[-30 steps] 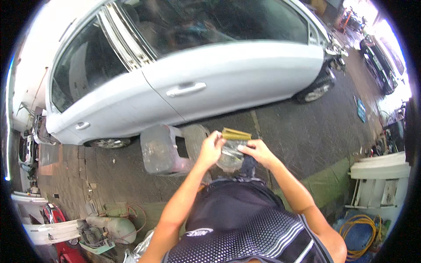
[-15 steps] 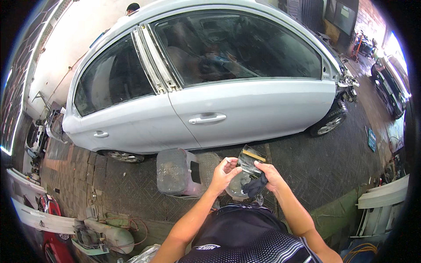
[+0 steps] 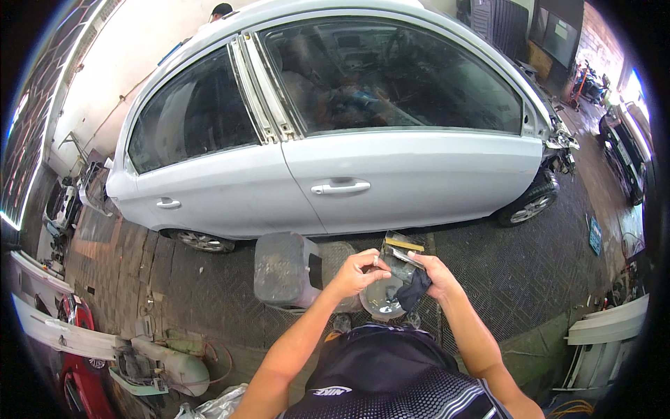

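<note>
My right hand (image 3: 436,274) is closed on a thin glossy flat piece (image 3: 405,255) and a bunched dark cloth (image 3: 414,290) hanging below it. A yellow strip (image 3: 405,241) shows at the far edge of the glossy piece; whether it is part of it I cannot tell. Close by on the left, my left hand (image 3: 359,274) has thumb and fingers pinched together. Anything between those fingertips is too small to make out. Beneath both hands sits a round translucent tub (image 3: 373,304) with what looks like liquid in it.
A pale grey car (image 3: 419,157) stands side-on ahead, doors closed. A worn grey stool (image 3: 283,269) is left of the tub. Patterned dark matting (image 3: 488,279) covers the floor. Hoses and a tank (image 3: 178,370) lie lower left; panels (image 3: 607,325) stand at right. A person's dark cap (image 3: 222,9) shows behind the car.
The glossy piece has tipped in my right hand and now shows more edge-on. My left fingertips have shifted slightly right. The whole view has turned a little, moving the car rightward.
</note>
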`<state>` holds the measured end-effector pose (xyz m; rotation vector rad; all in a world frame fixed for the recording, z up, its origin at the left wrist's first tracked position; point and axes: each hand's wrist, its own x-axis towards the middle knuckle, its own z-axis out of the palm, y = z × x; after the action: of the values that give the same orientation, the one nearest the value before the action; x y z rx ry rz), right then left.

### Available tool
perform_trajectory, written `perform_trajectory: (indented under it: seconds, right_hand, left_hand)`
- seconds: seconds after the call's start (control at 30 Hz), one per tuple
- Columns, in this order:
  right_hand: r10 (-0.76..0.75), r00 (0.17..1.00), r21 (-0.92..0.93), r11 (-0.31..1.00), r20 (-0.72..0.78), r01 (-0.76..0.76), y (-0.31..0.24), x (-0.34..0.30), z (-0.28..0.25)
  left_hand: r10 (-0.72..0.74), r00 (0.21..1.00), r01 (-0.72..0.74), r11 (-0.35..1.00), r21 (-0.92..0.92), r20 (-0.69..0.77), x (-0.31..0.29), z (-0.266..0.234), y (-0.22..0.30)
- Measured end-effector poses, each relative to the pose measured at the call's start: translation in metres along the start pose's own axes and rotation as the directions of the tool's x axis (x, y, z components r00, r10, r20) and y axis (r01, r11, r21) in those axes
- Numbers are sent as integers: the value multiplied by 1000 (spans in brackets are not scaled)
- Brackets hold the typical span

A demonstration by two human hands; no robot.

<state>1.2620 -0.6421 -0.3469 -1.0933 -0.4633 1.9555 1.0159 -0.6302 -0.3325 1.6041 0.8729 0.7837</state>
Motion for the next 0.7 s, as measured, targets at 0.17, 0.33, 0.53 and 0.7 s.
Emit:
perform_trajectory:
  seconds: [0.17, 0.33, 0.53, 0.7]
  right_hand:
    - [-31, 996, 34, 999, 83, 28, 0, 6, -6]
    - [-67, 995, -141, 987, 79, 78, 1, -2, -3]
    - [-437, 898, -405, 831, -48, 382, -2, -14, 11]
    - [-642, 762, -683, 594, -84, 425, 7, -23, 23]
  left_hand:
    - [22, 999, -30, 966, -259, -34, 4, -1, -7]
    - [50, 997, -61, 982, -178, -65, 1, 1, -5]
    - [54, 986, -109, 924, -368, -155, 0, 10, 6]
    - [-205, 950, 85, 895, -437, -235, 0, 30, 1]
